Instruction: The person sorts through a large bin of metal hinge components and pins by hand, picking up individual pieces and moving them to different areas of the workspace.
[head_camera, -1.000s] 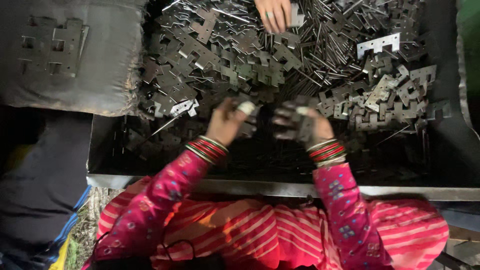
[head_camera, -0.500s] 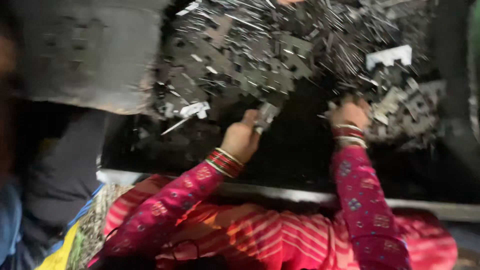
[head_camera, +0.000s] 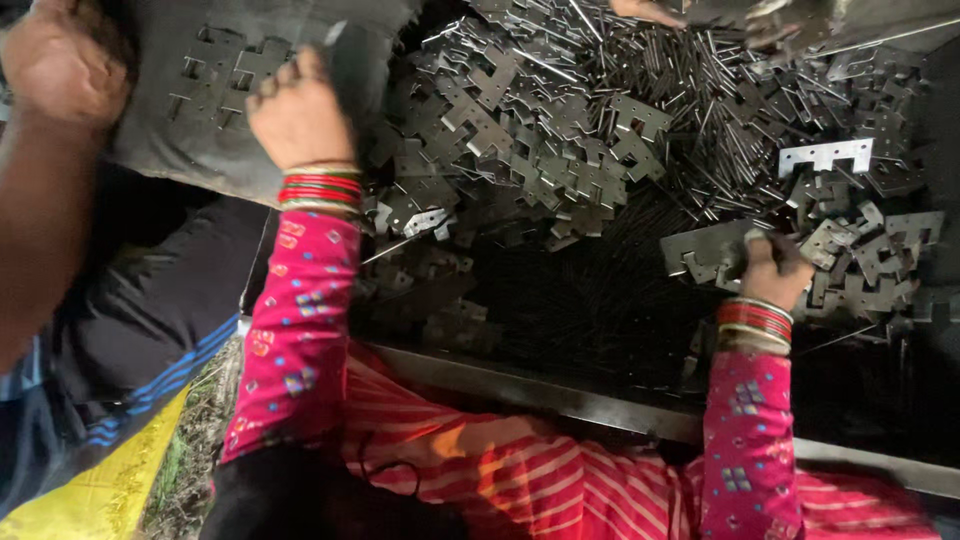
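Head view is showing the right hand (head_camera: 772, 272) closing its fingers on a flat notched metal plate (head_camera: 705, 250), which is sticking out to the left of the grip, just above the tray's near rim (head_camera: 560, 400). Farther up, the left hand (head_camera: 300, 115) is clenching a dark strip (head_camera: 350, 60) over a grey sack (head_camera: 200, 130) dotted with similar plates. Sharp stamped edges in the heap of plates (head_camera: 560, 150) beyond could be cutting bare fingers if a grab slides. Motion blur is hiding the strip's shape; another person's arm (head_camera: 50, 150) is cut off at the frame edge.
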